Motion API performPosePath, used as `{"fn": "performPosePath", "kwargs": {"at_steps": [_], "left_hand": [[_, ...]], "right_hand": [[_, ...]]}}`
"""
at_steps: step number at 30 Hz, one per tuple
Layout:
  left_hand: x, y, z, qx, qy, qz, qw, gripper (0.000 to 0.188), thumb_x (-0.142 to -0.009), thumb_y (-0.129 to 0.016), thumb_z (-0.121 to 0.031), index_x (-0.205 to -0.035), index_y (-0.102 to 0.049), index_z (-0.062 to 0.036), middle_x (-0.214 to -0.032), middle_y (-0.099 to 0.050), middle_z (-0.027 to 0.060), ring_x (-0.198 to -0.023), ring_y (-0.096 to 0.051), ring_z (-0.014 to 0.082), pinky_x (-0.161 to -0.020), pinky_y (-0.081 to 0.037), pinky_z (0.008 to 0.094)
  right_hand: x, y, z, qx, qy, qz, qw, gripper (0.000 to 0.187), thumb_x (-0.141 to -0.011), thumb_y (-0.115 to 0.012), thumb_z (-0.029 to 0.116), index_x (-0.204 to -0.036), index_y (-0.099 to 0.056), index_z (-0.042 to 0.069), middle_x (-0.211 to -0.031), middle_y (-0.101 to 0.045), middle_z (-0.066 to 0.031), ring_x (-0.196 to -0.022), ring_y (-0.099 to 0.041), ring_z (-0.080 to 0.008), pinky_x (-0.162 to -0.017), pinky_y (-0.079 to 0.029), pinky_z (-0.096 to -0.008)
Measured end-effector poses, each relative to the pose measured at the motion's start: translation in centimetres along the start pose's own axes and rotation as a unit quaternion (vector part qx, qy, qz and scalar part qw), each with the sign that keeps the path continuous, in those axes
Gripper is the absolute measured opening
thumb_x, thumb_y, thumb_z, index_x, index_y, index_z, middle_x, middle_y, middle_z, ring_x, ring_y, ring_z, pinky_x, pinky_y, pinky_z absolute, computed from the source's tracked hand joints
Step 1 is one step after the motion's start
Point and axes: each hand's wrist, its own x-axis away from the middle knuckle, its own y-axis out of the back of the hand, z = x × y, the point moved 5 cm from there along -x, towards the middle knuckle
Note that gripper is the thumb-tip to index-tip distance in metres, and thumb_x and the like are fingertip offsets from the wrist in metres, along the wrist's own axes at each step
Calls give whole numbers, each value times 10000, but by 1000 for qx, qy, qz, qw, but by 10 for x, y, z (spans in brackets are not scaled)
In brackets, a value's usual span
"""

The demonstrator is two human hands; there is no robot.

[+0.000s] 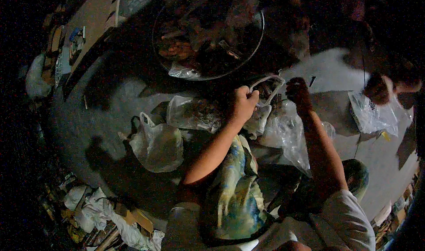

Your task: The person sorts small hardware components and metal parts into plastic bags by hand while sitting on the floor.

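My left hand (245, 104) is closed in a fist on the rim of a whitish plastic bag (263, 121). The bag's mouth stands open as a loop, and dark pieces show inside. Just right of that mouth is my right hand (299, 93), in deep shadow. Its fingers look curled, and what they hold, if anything, is hidden. A clear plastic bag (285, 129) spreads below it, beside my right forearm. Left of my left hand lies another clear bag (183, 111) with dark contents. A tied-looking white carrier bag (159, 147) sits farther left.
A large round basin (263, 27) holding dark and reddish-brown pieces stands ahead. At the right, another person's hands (384, 89) are near a clear bag (374, 116). Crumpled white sheets (90, 206) and cardboard (139, 219) lie at lower left. Much is too dark to tell.
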Motion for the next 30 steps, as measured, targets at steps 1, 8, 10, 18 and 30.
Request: {"fn": "performPosePath", "kwargs": {"at_steps": [1,8,10,18,30], "left_hand": [[0,-11,-4,15,-31,20,999,250,-773,-623,-149,-719,-392,-67,-663,-453,20,-459,-446,79,-348,-362,222],[12,3,0,40,-161,-43,985,265,-767,-620,-99,-827,-363,-77,-656,-433,16,-442,-423,75,-381,-371,217],[14,-4,-4,42,-167,-44,984,262,-772,-612,-95,-849,-363,-72,-666,-432,18,-447,-427,76,-384,-374,216],[17,-16,-5,55,-182,-22,981,264,-789,-584,-83,-934,-364,-59,-689,-452,26,-453,-452,89,-388,-388,217],[24,6,-21,-32,-240,-45,969,222,-775,-571,-83,-934,-415,-77,-770,-495,23,-655,-482,103,-556,-407,244]], "right_hand": [[-12,27,-20,212,75,-15,974,303,-767,-591,222,-1011,-464,97,-805,-540,-65,-712,-527,-209,-624,-422,-320],[-17,-15,-59,543,65,-29,837,603,-697,-655,278,-1176,-389,28,-1013,-540,-255,-905,-540,-398,-746,-457,-427],[-24,5,-65,587,90,-36,804,611,-692,-659,281,-1181,-387,36,-1023,-531,-256,-900,-538,-402,-750,-456,-427],[-28,7,-78,665,80,-77,738,435,-779,-510,269,-1147,-436,50,-1069,-508,-249,-853,-561,-397,-733,-460,-450],[97,-44,56,409,421,-149,796,213,-653,-625,-20,-847,-556,35,-918,-554,-142,-818,-538,-281,-708,-451,-339]]}}
